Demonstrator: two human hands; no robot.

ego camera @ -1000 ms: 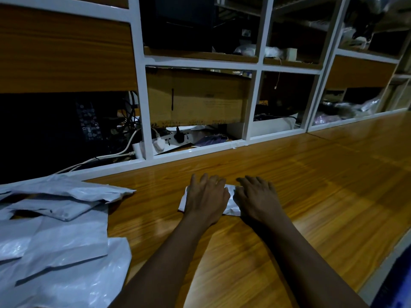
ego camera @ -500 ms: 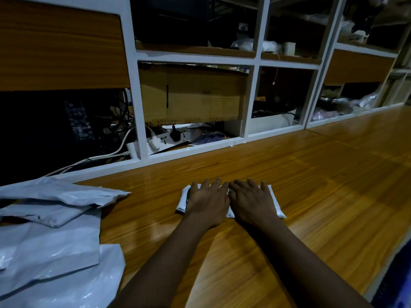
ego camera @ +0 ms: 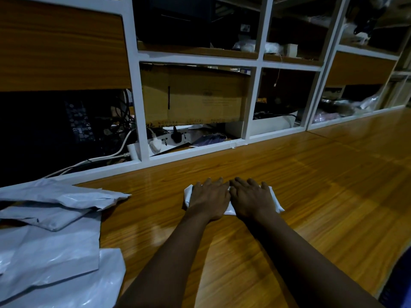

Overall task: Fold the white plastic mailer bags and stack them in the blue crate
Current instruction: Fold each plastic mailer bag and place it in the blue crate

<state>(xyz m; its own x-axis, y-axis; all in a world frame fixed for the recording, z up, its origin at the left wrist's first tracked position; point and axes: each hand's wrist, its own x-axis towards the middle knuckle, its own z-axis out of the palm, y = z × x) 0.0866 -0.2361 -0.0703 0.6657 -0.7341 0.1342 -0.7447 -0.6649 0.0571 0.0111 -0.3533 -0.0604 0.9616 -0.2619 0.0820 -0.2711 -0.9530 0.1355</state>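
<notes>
**A:** What does the bag look like?

**B:** The bag (ego camera: 276,203) is white plastic, folded down to a small, flat oblong. The hands hide most of it. Only its left corner, a sliver of the near edge between the wrists, and its right end show. The right end looks a little creased.

**A:** Where is it?

**B:** It lies flat on the table (ego camera: 333,196), mid-view, well apart from the pile (ego camera: 51,241) of unfolded bags at the left.

**A:** And the hands?

**B:** Both lie palm down on the bag, side by side, with the index fingers touching or nearly so. The left hand (ego camera: 209,198) covers the left half and the right hand (ego camera: 251,198) the right half. The fingers are straight and close together, pointing away toward the shelf (ego camera: 138,107). Neither hand curls round anything; both are spread flat and pressing. The forearms reach in from the bottom edge and converge on the bag.

**A:** What about the pile?

**B:** It is several glossy white bags, loose and overlapping, the upper ones wrinkled.

**A:** What is behind?

**B:** The shelf has a white frame. In the bay straight ahead sits a box (ego camera: 193,96), with a power strip (ego camera: 175,138) below it holding plugs.

**A:** Is the crate there?

**B:** There is a dark blue shape (ego camera: 400,281) past the table's edge at lower right. I cannot tell what it is.
</notes>
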